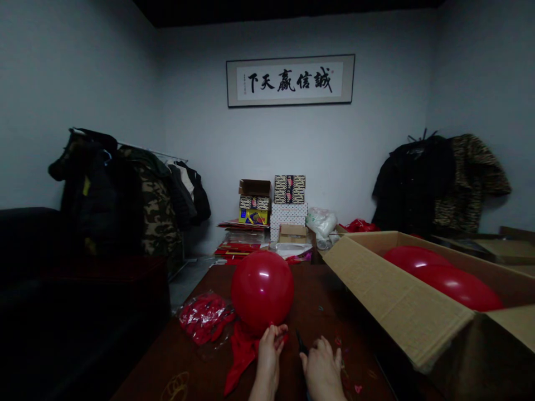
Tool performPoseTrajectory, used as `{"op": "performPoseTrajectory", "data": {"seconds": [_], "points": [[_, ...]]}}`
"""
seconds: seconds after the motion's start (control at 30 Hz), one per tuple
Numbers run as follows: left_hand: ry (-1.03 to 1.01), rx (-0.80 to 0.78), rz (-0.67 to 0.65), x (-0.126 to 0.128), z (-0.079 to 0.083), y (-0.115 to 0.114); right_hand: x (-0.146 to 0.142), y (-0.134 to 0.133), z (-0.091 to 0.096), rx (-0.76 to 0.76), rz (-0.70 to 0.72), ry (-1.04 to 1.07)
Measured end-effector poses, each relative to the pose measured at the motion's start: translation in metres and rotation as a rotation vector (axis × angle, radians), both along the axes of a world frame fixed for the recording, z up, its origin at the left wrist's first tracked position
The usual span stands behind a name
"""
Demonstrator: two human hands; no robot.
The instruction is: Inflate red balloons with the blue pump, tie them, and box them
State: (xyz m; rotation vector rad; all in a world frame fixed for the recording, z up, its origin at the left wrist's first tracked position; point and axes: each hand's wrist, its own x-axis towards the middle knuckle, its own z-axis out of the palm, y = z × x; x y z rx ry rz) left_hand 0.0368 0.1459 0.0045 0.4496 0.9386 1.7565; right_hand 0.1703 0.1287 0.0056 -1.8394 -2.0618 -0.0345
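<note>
A round red balloon (262,291) stands over the dark brown table with its neck toward me. My left hand (271,352) pinches that neck between thumb and fingertips. Low over the table to the right, my right hand (321,365) is palm down with its fingers bent over a slim black tool (301,342). Only the tool's front end shows, so its kind is unclear. Left of my left hand lies a flat piece of red material (240,356). Beside it is a clear plastic bag (204,316) with red contents.
An open cardboard box (393,295) with red balloons (451,281) stands close on the right, its flap leaning toward the table (209,367). Small scraps (358,389) lie near my right hand. Stacked boxes (289,214) stand behind; coats hang on both sides.
</note>
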Motion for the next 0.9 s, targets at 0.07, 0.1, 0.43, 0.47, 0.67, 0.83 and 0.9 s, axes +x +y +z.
{"op": "performPoseTrajectory", "data": {"seconds": [0.07, 0.1, 0.43, 0.47, 0.67, 0.83, 0.9], "points": [[0.032, -0.009, -0.010, 0.000, -0.002, -0.004, -0.001, 0.007, -0.001, -0.010, -0.017, -0.017], [0.045, -0.006, -0.018, 0.000, -0.003, -0.006, -0.003, 0.009, -0.002, -0.009, -0.027, -0.024], [0.097, 0.018, -0.063, -0.005, -0.006, -0.012, -0.017, 0.029, -0.014, -0.043, -0.064, -0.031], [0.100, 0.018, -0.068, -0.004, -0.005, -0.013, -0.018, 0.030, -0.014, -0.042, -0.062, -0.030], [0.083, 0.008, -0.084, 0.004, -0.003, -0.024, -0.021, 0.033, -0.019, -0.028, -0.072, -0.012], [0.115, 0.007, -0.138, 0.012, -0.004, -0.029, -0.021, 0.032, -0.020, -0.020, -0.070, 0.011], [0.141, -0.009, -0.156, 0.015, -0.006, -0.030, -0.020, 0.032, -0.019, -0.012, -0.048, 0.023]]}}
